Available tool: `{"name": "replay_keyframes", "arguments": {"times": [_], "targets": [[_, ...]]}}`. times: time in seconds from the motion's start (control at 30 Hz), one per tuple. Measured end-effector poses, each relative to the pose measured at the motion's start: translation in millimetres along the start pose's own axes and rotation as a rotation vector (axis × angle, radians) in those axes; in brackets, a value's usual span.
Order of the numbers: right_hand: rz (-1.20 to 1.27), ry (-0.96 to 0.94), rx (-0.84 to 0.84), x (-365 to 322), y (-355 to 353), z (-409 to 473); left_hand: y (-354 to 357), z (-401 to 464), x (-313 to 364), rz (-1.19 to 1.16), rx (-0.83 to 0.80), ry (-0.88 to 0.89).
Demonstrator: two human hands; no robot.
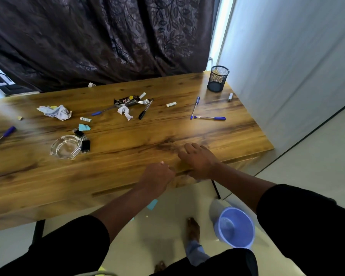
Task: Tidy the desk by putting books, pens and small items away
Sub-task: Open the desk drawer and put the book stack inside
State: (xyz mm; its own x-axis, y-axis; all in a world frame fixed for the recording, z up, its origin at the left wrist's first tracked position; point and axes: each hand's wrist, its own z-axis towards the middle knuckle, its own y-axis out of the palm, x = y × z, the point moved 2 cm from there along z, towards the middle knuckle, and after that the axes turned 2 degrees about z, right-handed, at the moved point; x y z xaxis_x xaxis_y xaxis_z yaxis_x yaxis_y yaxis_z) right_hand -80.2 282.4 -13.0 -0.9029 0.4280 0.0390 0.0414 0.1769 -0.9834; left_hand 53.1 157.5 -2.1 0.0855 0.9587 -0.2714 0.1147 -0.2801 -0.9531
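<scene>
My left hand (157, 176) is curled into a fist at the wooden desk's (127, 156) front edge; what it holds, if anything, is hidden. My right hand (199, 159) lies flat beside it, fingers apart, on the desk edge. Two blue pens (209, 117) (195, 106) lie far right, near a black mesh pen cup (218, 78). A black pen (145, 109) and another blue pen (102, 112) lie mid-desk beside a snack wrapper (126, 101) and crumpled tissue (125, 112).
A glass ashtray (66, 146) stands front left, with black clips (85, 145) and a blue paper scrap (84, 127) next to it. Crumpled paper (55, 112) lies left. A purple bin (235, 227) sits on the floor below right. A dark curtain (98, 36) hangs behind.
</scene>
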Motion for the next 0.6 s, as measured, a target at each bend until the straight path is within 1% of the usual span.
{"name": "replay_keyframes", "arguments": {"times": [0.07, 0.17, 0.33, 0.5, 0.6], "targets": [[0.059, -0.016, 0.015, -0.9, 4.1, 0.8, -2.5, 3.7, 1.6, -0.021, 0.075, 0.025], [0.152, -0.045, 0.035, -0.8, 15.0, -3.1, -16.1, -0.6, 9.3, -0.032, 0.09, 0.024], [0.171, -0.118, 0.05, 2.2, 20.7, -4.0, -14.6, -3.6, 17.9, -0.059, 0.115, -0.045], [0.116, -0.198, 0.04, 6.9, 18.1, -2.0, -4.8, 3.3, 20.5, -0.082, -0.036, -0.034], [0.102, -0.22, 0.05, 6.0, 15.6, -3.6, -2.4, 2.0, 21.6, -0.006, -0.078, -0.054]]}}
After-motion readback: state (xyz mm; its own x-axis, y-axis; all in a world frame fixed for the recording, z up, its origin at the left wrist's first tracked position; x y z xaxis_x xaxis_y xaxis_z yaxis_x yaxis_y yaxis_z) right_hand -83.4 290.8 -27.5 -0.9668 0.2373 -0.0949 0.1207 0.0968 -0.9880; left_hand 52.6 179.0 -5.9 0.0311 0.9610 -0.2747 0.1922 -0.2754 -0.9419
